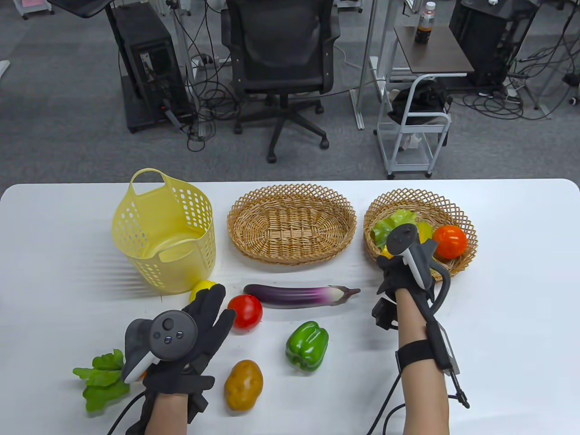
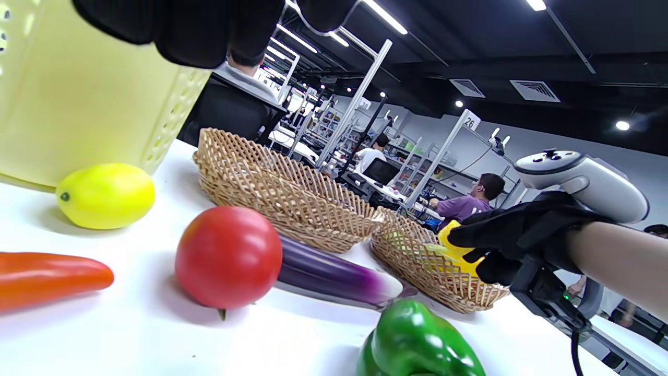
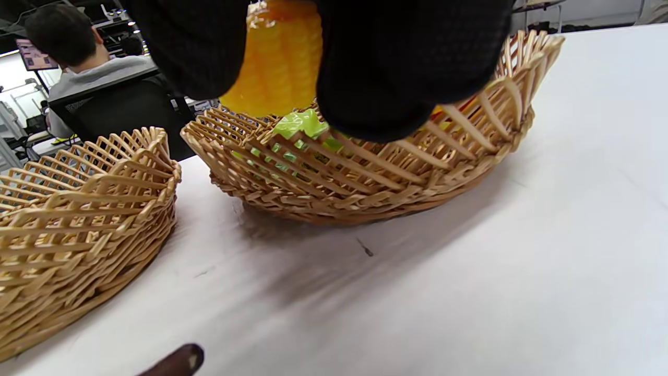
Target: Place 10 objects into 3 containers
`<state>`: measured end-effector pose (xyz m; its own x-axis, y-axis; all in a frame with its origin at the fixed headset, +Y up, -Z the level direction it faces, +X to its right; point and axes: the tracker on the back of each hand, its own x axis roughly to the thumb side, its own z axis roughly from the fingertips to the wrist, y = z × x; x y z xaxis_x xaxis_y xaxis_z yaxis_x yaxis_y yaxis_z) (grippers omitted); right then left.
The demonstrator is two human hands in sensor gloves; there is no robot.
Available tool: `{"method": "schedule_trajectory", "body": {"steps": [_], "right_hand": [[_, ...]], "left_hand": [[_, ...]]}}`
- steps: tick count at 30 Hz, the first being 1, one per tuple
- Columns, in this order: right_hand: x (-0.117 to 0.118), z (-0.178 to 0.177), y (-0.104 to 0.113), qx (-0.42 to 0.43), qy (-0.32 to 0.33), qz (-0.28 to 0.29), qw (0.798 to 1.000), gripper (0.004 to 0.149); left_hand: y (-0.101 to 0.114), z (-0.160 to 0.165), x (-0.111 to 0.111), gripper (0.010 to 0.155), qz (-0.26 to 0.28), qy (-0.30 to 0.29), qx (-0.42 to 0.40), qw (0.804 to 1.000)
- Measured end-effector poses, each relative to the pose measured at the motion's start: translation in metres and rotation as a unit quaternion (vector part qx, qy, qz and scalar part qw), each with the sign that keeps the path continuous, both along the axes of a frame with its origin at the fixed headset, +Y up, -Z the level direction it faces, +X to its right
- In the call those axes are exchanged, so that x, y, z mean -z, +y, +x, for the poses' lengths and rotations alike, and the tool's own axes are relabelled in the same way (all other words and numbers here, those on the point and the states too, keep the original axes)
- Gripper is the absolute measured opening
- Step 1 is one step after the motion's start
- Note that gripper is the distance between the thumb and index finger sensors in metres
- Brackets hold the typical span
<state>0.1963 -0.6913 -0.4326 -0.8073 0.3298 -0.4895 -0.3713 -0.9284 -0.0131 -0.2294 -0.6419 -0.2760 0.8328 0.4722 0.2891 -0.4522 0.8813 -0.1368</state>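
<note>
My right hand (image 1: 393, 265) holds a yellow corn cob (image 3: 276, 68) at the near rim of the right wicker basket (image 1: 469, 229). In that basket lie a green lettuce (image 1: 393, 223), a yellow piece and a tomato (image 1: 449, 241). My left hand (image 1: 216, 310) is open and empty, its fingers spread above the table between a lemon (image 1: 202, 287) and a red tomato (image 1: 245, 311). An orange carrot (image 2: 47, 277) lies under the left hand. An eggplant (image 1: 299, 295), a green pepper (image 1: 308, 345), a potato (image 1: 244, 384) and a leafy green (image 1: 102, 378) lie on the table.
A yellow plastic basket (image 1: 167, 235) stands at the back left and a wide wicker basket (image 1: 292, 222) in the middle; nothing shows inside either. The white table (image 1: 512, 326) ends near the office chair behind.
</note>
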Motion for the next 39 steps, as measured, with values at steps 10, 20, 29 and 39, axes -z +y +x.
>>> {"method": "schedule_trajectory", "body": {"steps": [10, 20, 29, 39], "right_hand": [[0.01, 0.013, -0.017, 0.033, -0.051, 0.005, 0.998, 0.077], [0.01, 0.012, -0.023, 0.034, -0.04, -0.001, 0.999, 0.08], [0.008, 0.013, -0.024, 0.047, -0.016, 0.005, 0.999, 0.079], [-0.017, -0.011, -0.001, 0.035, 0.149, 0.004, 0.988, 0.084]], "left_hand": [[0.0, -0.001, 0.001, 0.071, -0.002, 0.005, 0.005, 1.0], [0.0, -0.001, 0.002, 0.072, -0.004, 0.005, 0.006, 1.0], [0.0, -0.001, 0.002, 0.071, -0.002, 0.002, 0.003, 1.0], [0.001, -0.005, 0.0, 0.072, 0.001, -0.002, -0.008, 1.0]]}}
